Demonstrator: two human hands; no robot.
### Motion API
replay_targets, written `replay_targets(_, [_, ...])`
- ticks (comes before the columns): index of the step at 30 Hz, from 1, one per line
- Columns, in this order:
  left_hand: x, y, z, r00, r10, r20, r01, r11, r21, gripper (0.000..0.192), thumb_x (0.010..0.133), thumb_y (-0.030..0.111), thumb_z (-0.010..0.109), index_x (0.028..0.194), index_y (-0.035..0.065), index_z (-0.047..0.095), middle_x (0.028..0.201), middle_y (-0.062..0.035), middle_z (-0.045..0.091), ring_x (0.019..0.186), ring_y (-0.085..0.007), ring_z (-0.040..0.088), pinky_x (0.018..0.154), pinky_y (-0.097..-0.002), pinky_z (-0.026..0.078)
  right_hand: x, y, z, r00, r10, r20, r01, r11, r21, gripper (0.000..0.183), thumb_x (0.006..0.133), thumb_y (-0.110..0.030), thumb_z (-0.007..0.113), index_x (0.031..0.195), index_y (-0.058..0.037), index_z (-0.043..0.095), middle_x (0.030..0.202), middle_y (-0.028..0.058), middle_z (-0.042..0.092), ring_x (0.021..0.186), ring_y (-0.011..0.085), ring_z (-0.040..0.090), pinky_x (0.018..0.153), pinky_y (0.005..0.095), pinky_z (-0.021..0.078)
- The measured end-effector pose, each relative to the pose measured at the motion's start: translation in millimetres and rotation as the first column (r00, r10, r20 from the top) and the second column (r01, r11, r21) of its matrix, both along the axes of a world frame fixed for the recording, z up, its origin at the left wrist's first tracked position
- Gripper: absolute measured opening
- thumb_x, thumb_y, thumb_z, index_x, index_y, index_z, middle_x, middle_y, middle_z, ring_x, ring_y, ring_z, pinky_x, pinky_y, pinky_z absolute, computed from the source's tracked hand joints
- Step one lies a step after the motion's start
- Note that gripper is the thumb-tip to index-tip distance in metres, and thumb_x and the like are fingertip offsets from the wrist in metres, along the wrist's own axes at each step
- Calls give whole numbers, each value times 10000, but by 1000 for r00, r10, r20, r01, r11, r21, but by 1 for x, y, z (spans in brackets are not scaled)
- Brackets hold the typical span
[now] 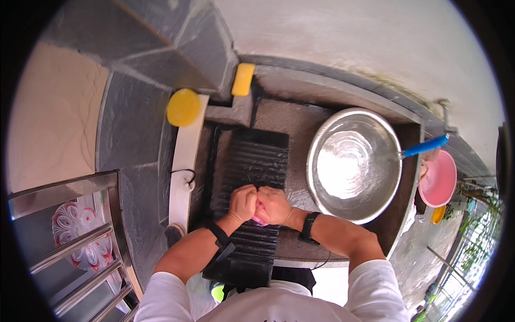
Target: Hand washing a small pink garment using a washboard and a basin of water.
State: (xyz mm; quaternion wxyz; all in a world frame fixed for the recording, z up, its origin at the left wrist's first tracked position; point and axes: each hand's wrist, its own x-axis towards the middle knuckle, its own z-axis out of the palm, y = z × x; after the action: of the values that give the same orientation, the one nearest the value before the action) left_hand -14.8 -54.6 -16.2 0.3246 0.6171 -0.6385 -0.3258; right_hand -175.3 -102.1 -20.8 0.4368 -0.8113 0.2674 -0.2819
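My left hand (243, 203) and my right hand (274, 204) are pressed together, both closed around a pink cloth (259, 219). Only small parts of the cloth show between and below the fingers. They are over the middle of a dark ridged washboard (257, 161), which lies wet in a stone sink. To the right of my hands stands a large metal basin (354, 165) with rippling water in it. A blue hose (426, 145) on the tap points over the basin's right rim.
A yellow soap bar (243, 79) lies on the sink's far left corner. A round yellow object (183, 107) sits on the white ledge (185, 155) at the left. Beyond the sink's right wall is a pink basin (438, 179). Metal bars (72, 247) stand at the lower left.
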Motion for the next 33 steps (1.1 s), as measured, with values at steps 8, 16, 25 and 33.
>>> replay_targets(8, [-65,-75,50,994,-88,67,25,770,637,573,919,461,520,1047,-92,605,1074,-334,648,1013,-417,656,889,-451,496,-112,-36,30,787,-542,-293,436,154,887,479,933,-422,551,976,41,665,948,148,731,817,294,708,800,397,541])
replay_targets(16, [-188,-167,10,875,-483,17,374,699,610,615,895,401,640,1308,-21,466,1208,-269,612,1121,-354,638,917,-412,514,-257,-52,-12,816,-552,-172,197,-14,980,529,856,-114,637,1359,-54,485,1196,71,626,1067,202,617,920,369,502])
replay_targets(25, [-228,-169,-94,705,-625,335,363,723,588,334,948,140,487,1269,103,567,1310,-226,569,1150,-411,611,941,-458,510,-252,-53,-142,676,-392,-624,731,252,634,604,825,-297,745,1295,41,571,1053,178,699,927,273,687,817,372,553])
replay_targets(33, [-225,-173,-75,708,-619,339,340,720,605,422,835,286,677,1199,77,637,1172,-208,663,1097,-358,650,908,-432,527,-243,-49,-142,776,-382,-502,547,10,837,526,944,-358,518,1351,-24,537,1250,178,653,1125,348,646,1007,469,498])
